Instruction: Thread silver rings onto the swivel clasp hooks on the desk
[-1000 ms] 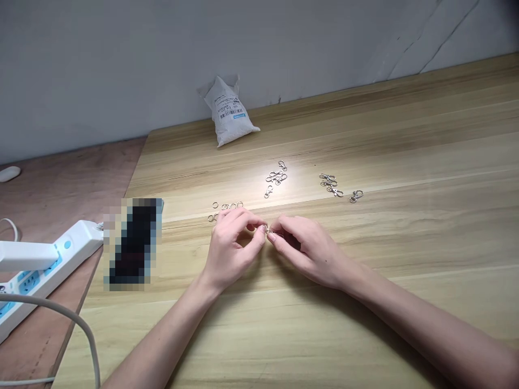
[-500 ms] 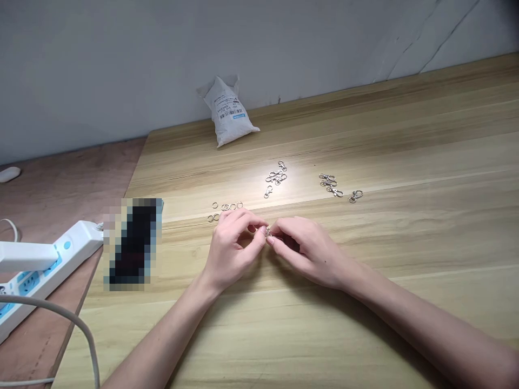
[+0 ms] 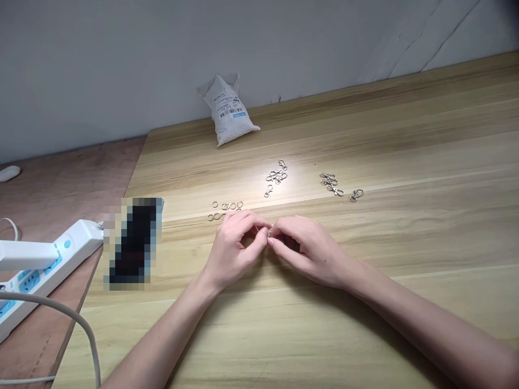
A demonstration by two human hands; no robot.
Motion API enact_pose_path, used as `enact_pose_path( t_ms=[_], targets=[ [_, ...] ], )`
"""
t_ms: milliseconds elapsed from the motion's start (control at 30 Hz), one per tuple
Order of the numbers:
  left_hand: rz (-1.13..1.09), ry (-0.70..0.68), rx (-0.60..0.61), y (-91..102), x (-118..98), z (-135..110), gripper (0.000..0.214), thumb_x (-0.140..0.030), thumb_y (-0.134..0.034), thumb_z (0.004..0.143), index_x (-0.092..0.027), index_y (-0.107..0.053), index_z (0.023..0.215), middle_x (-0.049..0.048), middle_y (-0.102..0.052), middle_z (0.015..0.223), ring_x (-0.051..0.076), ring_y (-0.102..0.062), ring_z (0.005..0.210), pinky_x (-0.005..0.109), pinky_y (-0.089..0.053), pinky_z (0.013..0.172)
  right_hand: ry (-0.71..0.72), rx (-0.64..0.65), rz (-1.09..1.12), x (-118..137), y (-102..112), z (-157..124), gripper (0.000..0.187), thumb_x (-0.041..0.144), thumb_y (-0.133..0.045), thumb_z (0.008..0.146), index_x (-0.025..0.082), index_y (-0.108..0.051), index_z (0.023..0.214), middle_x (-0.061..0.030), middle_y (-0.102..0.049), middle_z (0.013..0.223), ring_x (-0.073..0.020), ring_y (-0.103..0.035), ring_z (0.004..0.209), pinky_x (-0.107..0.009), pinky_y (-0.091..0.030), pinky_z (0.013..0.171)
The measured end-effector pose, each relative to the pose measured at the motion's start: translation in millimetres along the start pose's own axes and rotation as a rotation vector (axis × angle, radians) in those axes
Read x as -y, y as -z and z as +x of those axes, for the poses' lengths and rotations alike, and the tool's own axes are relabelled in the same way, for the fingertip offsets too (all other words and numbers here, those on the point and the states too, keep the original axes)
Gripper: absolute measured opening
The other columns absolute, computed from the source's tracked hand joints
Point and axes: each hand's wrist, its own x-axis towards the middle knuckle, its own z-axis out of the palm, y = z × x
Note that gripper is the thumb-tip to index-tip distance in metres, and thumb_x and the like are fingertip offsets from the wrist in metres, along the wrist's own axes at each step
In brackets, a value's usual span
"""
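Note:
My left hand (image 3: pixel 240 240) and my right hand (image 3: pixel 304 246) meet over the table, both closed in pinches. Between their fingertips is a small shiny metal piece (image 3: pixel 268 233), mostly covered; whether it is a ring, a clasp or both, I cannot tell. Just beyond my left hand lie several small metal rings (image 3: pixel 233 206), a few partly hidden by its knuckles. Farther back is a loose group of silver lobster clasps (image 3: pixel 276 176). More lobster clasps (image 3: pixel 331 183) lie to the right, and one clasp with a ring (image 3: pixel 357 195) sits apart from them.
A white labelled plastic bag (image 3: pixel 233 116) stands at the table's back edge by the wall. On the left lies a pixelated dark flat object (image 3: pixel 135 240). Beyond the wooden table's (image 3: pixel 385 227) left edge are a white power strip (image 3: pixel 68 265) and a grey cable (image 3: pixel 87 329).
Both hands stay almost in place, still pinching. Their fingertips have shifted slightly, so less of the metal piece shows between them. The rings and clasps on the table have not moved.

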Motion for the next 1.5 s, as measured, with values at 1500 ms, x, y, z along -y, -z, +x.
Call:
enact_pose_path(
  t_ms=[1500],
  targets=[
    [0.014,-0.007,0.045,-0.1,0.4,0.0,0.017,-0.021,-0.048,0.093,-0.021,-0.065,0.089,-0.0001,-0.067,0.079,0.015,-0.058,0.077,0.033,-0.041,0.081,0.018,-0.003,-0.016,-0.5,0.3,-1.3,0.013,0.018,-0.048,0.091,0.019,-0.056,0.08,-0.0012,-0.061,0.072,-0.0132,-0.048,0.064,-0.027,-0.035,0.064]
  ],
)
